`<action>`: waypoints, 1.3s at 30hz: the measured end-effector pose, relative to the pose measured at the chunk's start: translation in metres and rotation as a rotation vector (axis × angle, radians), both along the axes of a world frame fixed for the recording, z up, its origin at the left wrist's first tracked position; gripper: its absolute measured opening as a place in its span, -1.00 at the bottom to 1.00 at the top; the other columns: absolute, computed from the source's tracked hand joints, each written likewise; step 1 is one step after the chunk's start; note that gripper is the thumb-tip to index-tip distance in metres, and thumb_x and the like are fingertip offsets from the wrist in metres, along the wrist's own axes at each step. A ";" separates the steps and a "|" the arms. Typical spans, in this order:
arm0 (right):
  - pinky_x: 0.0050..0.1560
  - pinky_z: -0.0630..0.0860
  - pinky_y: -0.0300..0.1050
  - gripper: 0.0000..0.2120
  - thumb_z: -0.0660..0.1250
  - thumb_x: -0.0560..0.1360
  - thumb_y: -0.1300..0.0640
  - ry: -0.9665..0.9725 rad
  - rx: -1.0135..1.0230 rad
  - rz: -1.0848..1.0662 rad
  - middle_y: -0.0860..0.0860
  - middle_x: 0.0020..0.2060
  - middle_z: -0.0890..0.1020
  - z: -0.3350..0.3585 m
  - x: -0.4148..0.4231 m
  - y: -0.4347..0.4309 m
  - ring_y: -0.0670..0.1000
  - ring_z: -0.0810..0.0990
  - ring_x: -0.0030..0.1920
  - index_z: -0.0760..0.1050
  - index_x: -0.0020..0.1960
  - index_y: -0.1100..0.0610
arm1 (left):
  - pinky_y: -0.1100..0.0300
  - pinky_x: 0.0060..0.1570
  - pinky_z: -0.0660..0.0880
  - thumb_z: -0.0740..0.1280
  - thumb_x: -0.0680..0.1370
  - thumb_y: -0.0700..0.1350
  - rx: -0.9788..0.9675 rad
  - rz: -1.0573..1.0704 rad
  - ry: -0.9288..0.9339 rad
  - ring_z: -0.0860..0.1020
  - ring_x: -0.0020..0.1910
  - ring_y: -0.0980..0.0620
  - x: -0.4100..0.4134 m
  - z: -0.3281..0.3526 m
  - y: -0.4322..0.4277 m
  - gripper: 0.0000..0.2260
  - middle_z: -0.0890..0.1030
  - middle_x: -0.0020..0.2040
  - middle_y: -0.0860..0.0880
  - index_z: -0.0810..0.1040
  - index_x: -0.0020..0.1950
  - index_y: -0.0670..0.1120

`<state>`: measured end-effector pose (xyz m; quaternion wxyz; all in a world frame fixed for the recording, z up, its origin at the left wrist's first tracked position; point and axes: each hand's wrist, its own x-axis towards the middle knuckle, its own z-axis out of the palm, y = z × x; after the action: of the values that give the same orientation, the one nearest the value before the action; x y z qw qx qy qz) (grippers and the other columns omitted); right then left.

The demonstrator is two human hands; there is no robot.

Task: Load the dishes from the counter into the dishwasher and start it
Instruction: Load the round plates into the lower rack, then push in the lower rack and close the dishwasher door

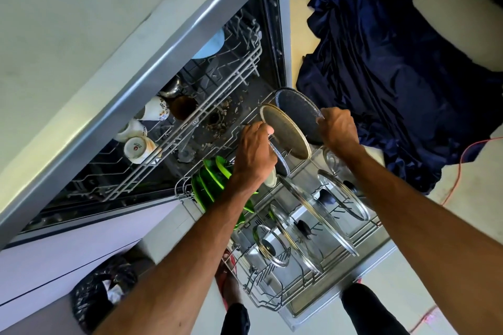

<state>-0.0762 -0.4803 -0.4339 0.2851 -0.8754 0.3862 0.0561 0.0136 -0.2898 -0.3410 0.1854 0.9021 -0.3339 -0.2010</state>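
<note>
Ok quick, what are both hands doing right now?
Left hand: curled round the rim of the near speckled plate, it seems.
Right hand: gripping the rim of the far dark plate.

Over the pulled-out lower rack [268, 297], the right hand [339, 128] grips a dark speckled plate [296, 109] by its rim, while the left hand [255, 152] curls on the tan plate [288, 139] beside it.

Single head-worn view, looking steeply down, close over the pulled-out lower rack [272, 304], wide-angle

Arms outstretched, left hand [254, 152] and right hand [339, 129] with fingers curled.
</note>
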 end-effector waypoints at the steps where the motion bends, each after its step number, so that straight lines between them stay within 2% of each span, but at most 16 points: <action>1: -0.04 0.60 0.09 -0.84 0.27 0.62 0.10 -0.045 0.012 -0.048 0.21 -0.07 0.63 0.002 -0.002 -0.001 0.22 0.62 -0.08 0.54 0.07 0.18 | 0.01 0.37 0.45 0.41 0.47 -0.33 -0.006 0.003 0.002 0.43 0.35 -0.06 -0.001 0.002 0.001 -0.65 0.53 0.30 -0.12 0.53 0.24 -0.17; 6: -0.08 0.62 0.28 -0.74 0.29 0.54 0.08 -0.261 0.095 -0.173 0.32 -0.10 0.66 0.026 -0.027 0.003 0.31 0.66 -0.10 0.55 0.00 0.30 | 0.07 0.26 0.48 0.37 0.50 -0.30 -0.051 0.033 -0.056 0.47 0.29 -0.06 -0.020 0.020 0.015 -0.70 0.56 0.26 -0.13 0.54 0.23 -0.17; 9: -0.05 0.65 0.14 -0.75 0.29 0.55 0.06 -0.318 0.153 -0.240 0.19 -0.13 0.72 0.055 -0.054 0.012 0.15 0.71 -0.13 0.64 0.01 0.22 | 0.06 0.26 0.49 0.35 0.54 -0.26 -0.042 0.126 -0.031 0.46 0.30 -0.07 -0.048 0.036 0.022 -0.72 0.57 0.26 -0.11 0.54 0.25 -0.15; 11: -0.02 0.67 0.00 -0.79 0.32 0.59 0.09 -0.345 0.190 -0.271 0.07 -0.13 0.74 0.071 -0.076 0.020 0.00 0.71 -0.15 0.67 0.05 0.18 | 0.03 0.17 0.57 0.33 0.58 -0.19 -0.111 0.211 -0.008 0.53 0.20 -0.01 -0.071 0.041 0.027 -0.80 0.61 0.17 0.01 0.55 0.21 -0.08; 14: -0.11 0.67 -0.13 -0.81 0.33 0.61 0.05 -0.350 0.271 -0.312 -0.02 -0.20 0.73 0.085 -0.124 0.035 -0.09 0.70 -0.21 0.68 0.00 0.13 | 0.11 -0.16 0.65 0.31 0.63 -0.08 -0.326 0.397 0.258 0.67 -0.09 0.12 -0.119 0.047 0.028 -0.87 0.70 -0.03 0.03 0.59 0.11 -0.08; 16: -0.20 0.68 -0.08 -0.79 0.34 0.61 0.03 -0.392 0.445 -0.418 0.02 -0.25 0.72 0.091 -0.158 0.044 0.03 0.72 -0.24 0.67 -0.09 0.10 | 0.17 -0.42 0.55 0.29 0.66 -0.12 -0.452 0.520 0.520 0.61 -0.35 0.07 -0.154 0.056 0.027 -0.83 0.70 -0.21 -0.09 0.59 0.00 -0.19; 18: -0.25 0.66 -0.01 -0.72 0.33 0.63 0.01 -0.439 0.598 -0.516 0.14 -0.27 0.71 0.099 -0.193 0.056 0.16 0.71 -0.26 0.66 -0.12 0.16 | 0.20 -0.52 0.39 0.23 0.70 -0.11 -0.515 0.595 0.760 0.49 -0.48 -0.05 -0.191 0.062 0.032 -0.69 0.64 -0.30 -0.19 0.55 -0.11 -0.30; 20: -0.30 0.64 0.00 -0.66 0.31 0.65 0.03 -0.445 0.663 -0.579 0.21 -0.29 0.69 0.109 -0.227 0.069 0.18 0.67 -0.31 0.64 -0.12 0.27 | 0.19 -0.52 0.34 0.19 0.71 -0.06 -0.493 0.637 0.981 0.47 -0.50 -0.06 -0.226 0.060 0.043 -0.59 0.61 -0.35 -0.20 0.52 -0.17 -0.35; 24: -0.29 0.61 -0.04 -0.67 0.30 0.64 0.10 -0.345 0.764 -0.768 0.21 -0.29 0.67 0.098 -0.284 0.099 0.11 0.64 -0.33 0.62 -0.12 0.34 | 0.23 -0.46 0.48 0.21 0.68 -0.02 -0.265 0.768 1.400 0.60 -0.44 -0.06 -0.291 0.042 0.069 -0.62 0.67 -0.25 -0.20 0.62 -0.20 -0.18; 26: -0.14 0.58 0.05 -0.75 0.31 0.61 0.15 -0.247 0.843 -0.897 0.19 -0.26 0.66 0.075 -0.303 0.111 0.09 0.62 -0.27 0.62 -0.11 0.31 | 0.14 -0.24 0.63 0.19 0.69 -0.02 -0.124 0.883 1.560 0.70 -0.21 -0.14 -0.320 0.024 0.081 -0.64 0.72 -0.06 -0.22 0.67 -0.03 -0.22; 28: 0.01 0.55 0.10 -0.80 0.34 0.58 0.13 -0.126 0.977 -1.001 0.11 -0.28 0.61 0.053 -0.315 0.123 0.06 0.57 -0.24 0.59 -0.18 0.19 | 0.01 0.07 0.64 0.23 0.67 0.01 -0.129 1.092 1.691 0.69 0.03 -0.20 -0.345 0.000 0.094 -0.62 0.69 0.11 -0.26 0.63 0.16 -0.29; 30: 0.02 0.54 0.01 -0.77 0.37 0.59 0.02 -0.047 1.137 -1.069 0.06 -0.30 0.50 0.032 -0.320 0.133 0.02 0.49 -0.26 0.50 -0.18 0.12 | -0.08 0.26 0.55 0.35 0.61 0.04 -0.277 1.412 1.731 0.63 0.10 -0.22 -0.363 -0.023 0.104 -0.59 0.64 0.17 -0.29 0.56 0.23 -0.30; 33: -0.18 0.40 -0.11 -0.67 0.38 0.56 -0.10 -0.130 1.325 -1.157 0.02 -0.33 0.30 0.003 -0.317 0.140 -0.01 0.34 -0.34 0.37 -0.18 0.09 | -0.14 0.26 0.53 0.47 0.50 -0.03 -0.590 1.786 1.644 0.54 0.08 -0.20 -0.374 -0.055 0.112 -0.52 0.52 0.13 -0.27 0.45 0.33 -0.22; 35: -0.11 0.42 -0.06 -0.63 0.37 0.53 -0.18 -0.193 1.372 -1.159 0.04 -0.25 0.36 -0.016 -0.310 0.141 0.02 0.40 -0.26 0.37 -0.11 0.10 | -0.15 0.30 0.50 0.43 0.51 -0.11 -0.761 1.880 1.561 0.54 0.14 -0.23 -0.369 -0.072 0.115 -0.58 0.48 0.14 -0.24 0.46 0.31 -0.22; 37: 0.02 0.45 0.01 -0.63 0.29 0.56 -0.23 -0.251 1.422 -1.118 0.07 -0.07 0.49 -0.028 -0.298 0.140 0.07 0.49 -0.12 0.42 -0.04 0.10 | -0.19 0.35 0.45 0.35 0.57 -0.21 -0.900 1.903 1.505 0.56 0.22 -0.27 -0.357 -0.082 0.114 -0.76 0.49 0.13 -0.23 0.46 0.21 -0.22; 39: 0.07 0.46 0.03 -0.60 0.16 0.63 -0.21 -0.265 1.450 -1.057 0.11 0.07 0.54 -0.030 -0.285 0.139 0.10 0.53 -0.04 0.48 0.10 0.13 | -0.21 0.26 0.51 0.24 0.62 -0.30 -0.985 1.895 1.488 0.58 0.15 -0.30 -0.340 -0.089 0.116 -0.83 0.51 0.12 -0.26 0.49 0.20 -0.19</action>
<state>-0.3608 -0.3410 -0.4635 0.7969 -0.1892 0.5718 0.0463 -0.3266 -0.1742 -0.4297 0.7035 0.2960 0.5731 -0.2986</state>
